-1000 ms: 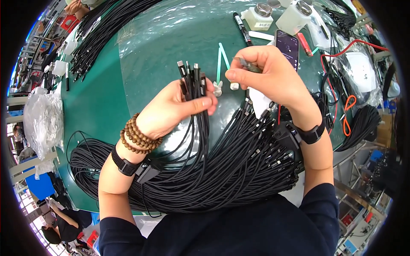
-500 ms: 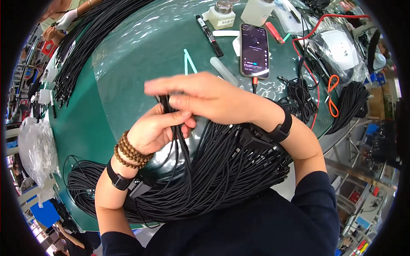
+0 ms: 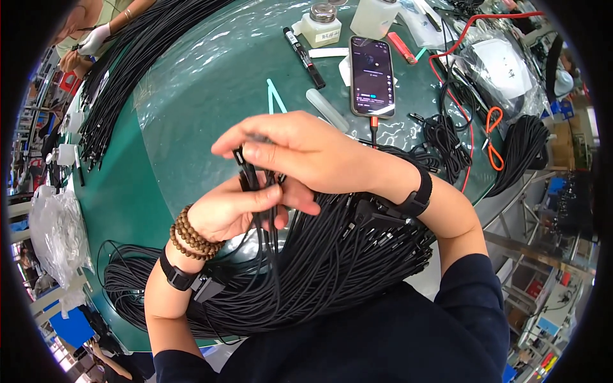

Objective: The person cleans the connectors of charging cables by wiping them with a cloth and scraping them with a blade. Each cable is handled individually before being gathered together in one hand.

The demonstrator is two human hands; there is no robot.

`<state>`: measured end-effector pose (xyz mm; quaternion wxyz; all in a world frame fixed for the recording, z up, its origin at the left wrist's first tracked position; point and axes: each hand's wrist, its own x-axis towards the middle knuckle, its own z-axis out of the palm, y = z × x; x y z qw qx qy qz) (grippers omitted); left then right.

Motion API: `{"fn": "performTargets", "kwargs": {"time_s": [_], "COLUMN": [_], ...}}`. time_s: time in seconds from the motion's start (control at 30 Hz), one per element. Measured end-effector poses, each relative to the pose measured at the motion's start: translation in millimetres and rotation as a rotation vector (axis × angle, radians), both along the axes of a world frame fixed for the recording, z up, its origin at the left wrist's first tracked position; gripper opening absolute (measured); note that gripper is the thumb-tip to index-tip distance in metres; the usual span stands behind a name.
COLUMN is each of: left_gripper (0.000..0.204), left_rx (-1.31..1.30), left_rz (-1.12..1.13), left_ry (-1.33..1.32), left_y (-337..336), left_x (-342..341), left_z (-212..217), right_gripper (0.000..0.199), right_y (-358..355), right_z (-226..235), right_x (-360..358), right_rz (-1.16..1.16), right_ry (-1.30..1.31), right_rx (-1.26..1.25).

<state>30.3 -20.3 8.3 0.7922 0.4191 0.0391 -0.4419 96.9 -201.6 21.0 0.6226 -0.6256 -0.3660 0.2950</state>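
Observation:
My left hand (image 3: 239,207) is wrapped round a small bunch of black cables (image 3: 249,179), with its thumb across the front. The connector ends stick up above that thumb. Over them curls my right hand (image 3: 300,150), its thumb against the ends and its fingers round the far side. Part of the right fingers is blurred or hidden by the cables. Below both hands, a large heap of black cables (image 3: 306,281) lies along the table's near edge, many connector ends at its right side. The held cables run down into this heap.
On the green table (image 3: 191,127) lie a phone (image 3: 373,76) with a plugged-in cord, a marker (image 3: 304,57) and a red lighter (image 3: 401,48). Clear bottles (image 3: 320,27) stand behind. Coiled cables and orange-handled scissors (image 3: 493,137) lie right. A co-worker's gloved hand (image 3: 96,39) is far left.
My right hand's fingers have gone from nearly flat across the cable ends to curled round them. The held bunch has spread a little at the top. The view has shifted slightly.

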Motion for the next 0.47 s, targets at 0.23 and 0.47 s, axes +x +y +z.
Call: {"fn": "performTargets", "kwargs": {"time_s": [0.23, 0.47], "left_gripper": [0.032, 0.032], "left_rx": [-0.164, -0.566], "left_rz": [0.082, 0.289], "left_ry": [-0.167, 0.354], "left_y": [4, 3], "left_x": [-7, -13], "left_z": [-11, -13], "right_gripper": [0.031, 0.033], "right_y": [3, 3], "right_z": [5, -8], "right_x": [-5, 5], "right_rz": [0.007, -0.035], "right_ry": [0.105, -0.123], "right_rx": [0.008, 0.075]}}
